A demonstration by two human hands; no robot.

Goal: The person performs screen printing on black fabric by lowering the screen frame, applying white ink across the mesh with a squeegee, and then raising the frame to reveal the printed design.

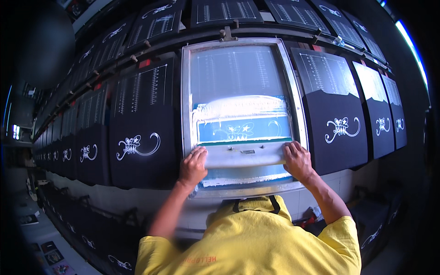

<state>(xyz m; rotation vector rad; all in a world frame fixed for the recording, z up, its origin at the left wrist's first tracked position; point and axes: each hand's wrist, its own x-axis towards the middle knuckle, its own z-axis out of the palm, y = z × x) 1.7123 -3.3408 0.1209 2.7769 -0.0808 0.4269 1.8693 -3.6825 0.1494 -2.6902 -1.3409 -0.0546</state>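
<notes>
A wide pale squeegee (243, 156) lies across the lower part of a screen printing frame (186, 91). My left hand (194, 164) grips its left end and my right hand (298, 159) its right end, fingers curled over the edge. Above the squeegee, thick white ink (243, 107) is spread in a band over the mesh. Between ink and squeegee, a blue strip (211, 130) of the screen shows a curling design with stars. More white ink lines the mesh below the squeegee. The fabric under the frame is hidden.
Black fabric panels with white curling prints, such as one on the left (142, 123) and one on the right (337, 123), lie on sloping boards beside the frame. A metal rail (174, 49) with stops runs behind. More panels stand in a far row.
</notes>
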